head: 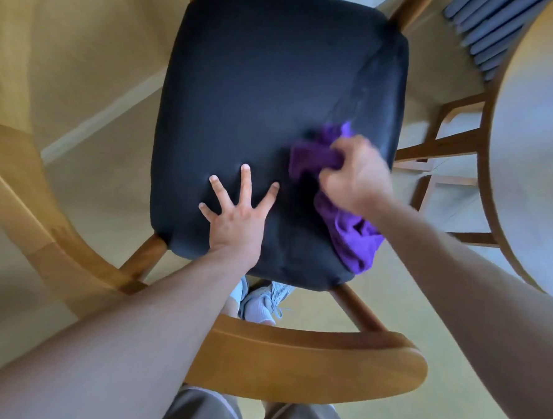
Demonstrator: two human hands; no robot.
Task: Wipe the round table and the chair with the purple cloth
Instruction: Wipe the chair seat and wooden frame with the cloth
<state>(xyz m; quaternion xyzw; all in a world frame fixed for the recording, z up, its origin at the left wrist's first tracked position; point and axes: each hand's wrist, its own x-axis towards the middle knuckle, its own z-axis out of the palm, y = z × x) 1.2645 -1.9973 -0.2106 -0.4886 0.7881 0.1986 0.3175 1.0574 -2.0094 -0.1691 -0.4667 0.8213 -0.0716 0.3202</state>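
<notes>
Left hand [235, 219] splayed on chair [276, 79], right hand [355, 175] bunching purple cloth [348, 226]

Floor [392, 313]: pale yellowish-beige and smooth, running under all the furniture.
Second chair [450, 148]: wooden frame with rungs, standing at the right.
Left furniture [18, 174]: curved light-wood piece near the left edge; what it is cannot be told.
Radiator [486, 31]: grey ribbed panel, top right.
Light: soft, even daylight with a bluish sheen.
</notes>
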